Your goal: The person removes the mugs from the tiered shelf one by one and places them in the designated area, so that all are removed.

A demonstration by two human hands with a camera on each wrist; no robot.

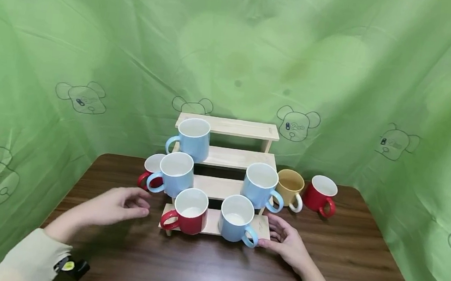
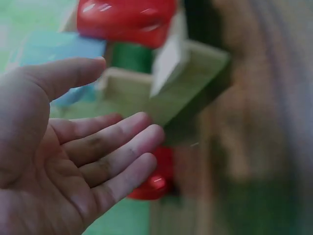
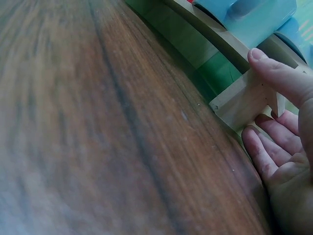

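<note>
A stepped wooden rack [image 1: 233,157] stands on the table with mugs on its steps. On its lowest step are a red mug [image 1: 193,222] and a light blue mug [image 1: 234,227]. Above them sit a blue mug [image 1: 177,179] on the left and another blue mug [image 1: 258,188] on the right. One more blue mug [image 1: 194,144] is higher up at left. My right hand [image 1: 286,245] holds the lowest step's right end, thumb at the front edge and fingers by the side board [image 3: 244,98]. My left hand [image 1: 124,205] hovers left of the rack, fingers apart from it.
Behind the rack's left side a red mug [image 1: 153,165] stands on the brown table [image 1: 202,267]. To the right are a yellow mug [image 1: 288,189] with a white handle and a red mug [image 1: 314,197]. A green curtain [image 1: 135,56] hangs behind.
</note>
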